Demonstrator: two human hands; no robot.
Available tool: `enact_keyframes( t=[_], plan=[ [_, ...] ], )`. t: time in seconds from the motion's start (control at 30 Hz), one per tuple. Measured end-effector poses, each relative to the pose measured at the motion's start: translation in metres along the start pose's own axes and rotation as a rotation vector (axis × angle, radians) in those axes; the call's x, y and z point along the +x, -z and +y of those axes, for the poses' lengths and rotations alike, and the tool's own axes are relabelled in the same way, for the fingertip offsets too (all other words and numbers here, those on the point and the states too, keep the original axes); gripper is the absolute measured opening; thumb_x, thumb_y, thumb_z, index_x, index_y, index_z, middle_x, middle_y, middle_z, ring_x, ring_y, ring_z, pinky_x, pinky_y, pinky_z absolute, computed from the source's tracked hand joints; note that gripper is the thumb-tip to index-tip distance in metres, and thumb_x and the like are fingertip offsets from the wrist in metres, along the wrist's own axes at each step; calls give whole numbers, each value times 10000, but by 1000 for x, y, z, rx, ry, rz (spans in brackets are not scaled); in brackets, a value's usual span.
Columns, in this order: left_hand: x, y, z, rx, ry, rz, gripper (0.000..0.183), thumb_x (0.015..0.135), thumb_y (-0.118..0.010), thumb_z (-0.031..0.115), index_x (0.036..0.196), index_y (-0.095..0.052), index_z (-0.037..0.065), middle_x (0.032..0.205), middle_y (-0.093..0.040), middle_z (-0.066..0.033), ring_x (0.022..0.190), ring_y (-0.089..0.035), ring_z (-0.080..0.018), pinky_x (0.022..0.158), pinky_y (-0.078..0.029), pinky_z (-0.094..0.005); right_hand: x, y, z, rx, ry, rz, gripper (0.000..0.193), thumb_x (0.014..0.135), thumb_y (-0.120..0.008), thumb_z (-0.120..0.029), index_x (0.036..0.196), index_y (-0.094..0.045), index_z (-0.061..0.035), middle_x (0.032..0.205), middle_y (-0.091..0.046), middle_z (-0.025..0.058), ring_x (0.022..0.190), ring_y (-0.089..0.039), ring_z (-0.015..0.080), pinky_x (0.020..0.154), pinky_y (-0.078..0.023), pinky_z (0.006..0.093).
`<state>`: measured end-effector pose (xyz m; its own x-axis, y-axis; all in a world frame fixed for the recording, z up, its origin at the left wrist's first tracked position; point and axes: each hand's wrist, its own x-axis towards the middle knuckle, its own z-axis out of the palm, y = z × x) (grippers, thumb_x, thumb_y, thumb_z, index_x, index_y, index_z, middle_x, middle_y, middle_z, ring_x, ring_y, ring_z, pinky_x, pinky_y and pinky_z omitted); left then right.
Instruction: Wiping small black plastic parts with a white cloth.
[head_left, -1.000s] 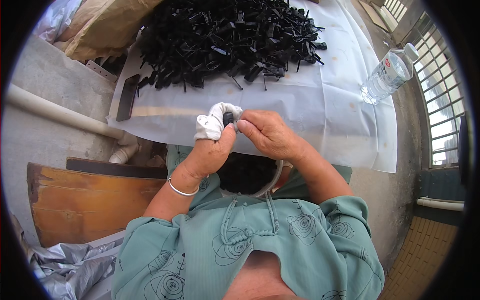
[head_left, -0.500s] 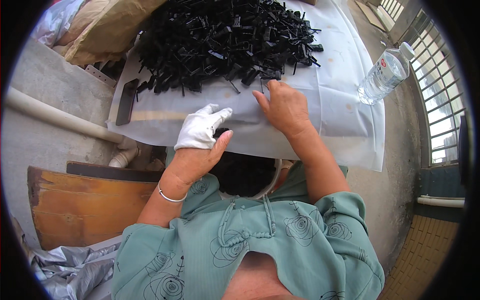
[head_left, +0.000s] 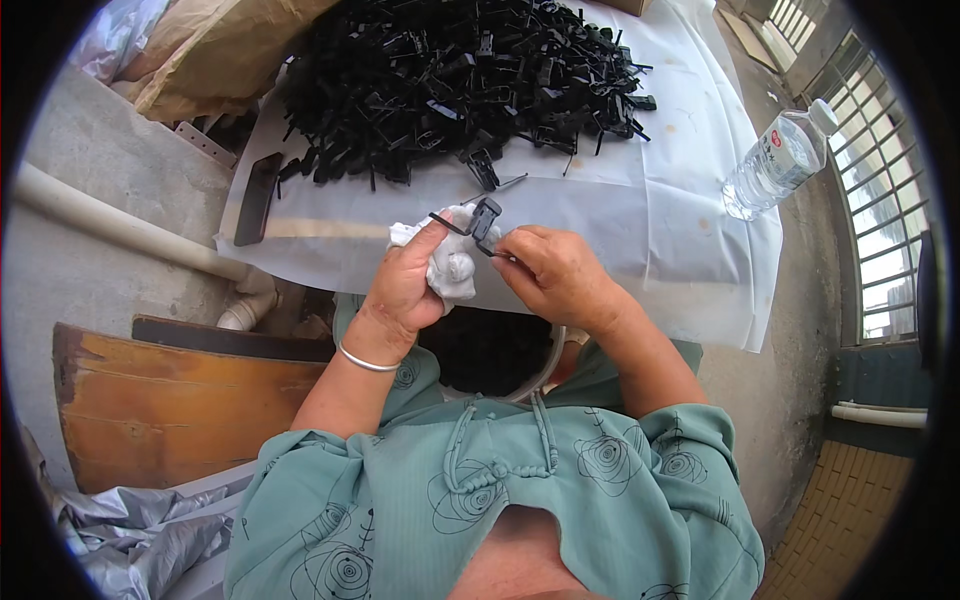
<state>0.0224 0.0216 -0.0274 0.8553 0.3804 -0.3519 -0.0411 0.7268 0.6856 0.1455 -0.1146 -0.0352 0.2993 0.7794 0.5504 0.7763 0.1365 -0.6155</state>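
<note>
A small black plastic piece with a rectangular body and a thin strip (head_left: 486, 216) is held between two hands above the near edge of a table.
The piece is gripped by the left hand (head_left: 422, 268), whose fingers are covered by a white cloth glove (head_left: 455, 268) while the thumb is left bare and pressed against the thin strip; the lower end of the piece is pinched by the fingertips of the right hand (head_left: 553, 272), which is ungloved. Beyond the hands, a large heap of similar black plastic parts (head_left: 450, 95) is spread on a translucent white plastic sheet (head_left: 690, 245). A clear plastic bottle with a white cap (head_left: 775, 168) is stood at the right, and a dark, flat rectangular object (head_left: 259, 198) is laid at the left. Below the sheet's edge, a round, pale-rimmed container (head_left: 553, 365) is seen, with dark contents.
</note>
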Motion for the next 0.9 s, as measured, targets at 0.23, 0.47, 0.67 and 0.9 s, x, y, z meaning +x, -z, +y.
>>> enact_keyframes(
  t=[0.23,0.47,0.67,0.9],
  plan=[
    [-5,0,0,350,-244,-111,229,885,-530,71,1111,-522,33,922,-601,-27,729,-552,-63,586,-452,-201,7,12,-14,80,-78,-33,189,723,-698,-119,784,-552,-16,639,-507,82,523,-482,196,471,-392,294],
    [-19,-13,-9,678,-375,-166,260,894,-510,35,1149,-473,8,947,-572,-26,844,-528,-72,718,-463,-197,7,-5,-12,85,-110,152,238,694,-734,-142,773,-544,-22,642,-491,59,509,-446,168,462,-376,280],
    [-12,-11,-12,557,-370,-120,273,893,-509,54,1161,-471,13,890,-567,-18,735,-523,-52,611,-454,-185,6,-4,-19,84,178,106,215,730,-719,-135,745,-539,-19,600,-480,50,487,-435,152,450,-364,268],
    [-21,-15,-8,713,-364,-187,299,888,-501,48,1183,-470,9,874,-564,-37,563,-475,-45,497,-411,-177,9,-6,-15,513,-426,64,212,864,-592,-163,738,-540,0,585,-448,31,544,-384,80,498,-344,229]
  ],
)
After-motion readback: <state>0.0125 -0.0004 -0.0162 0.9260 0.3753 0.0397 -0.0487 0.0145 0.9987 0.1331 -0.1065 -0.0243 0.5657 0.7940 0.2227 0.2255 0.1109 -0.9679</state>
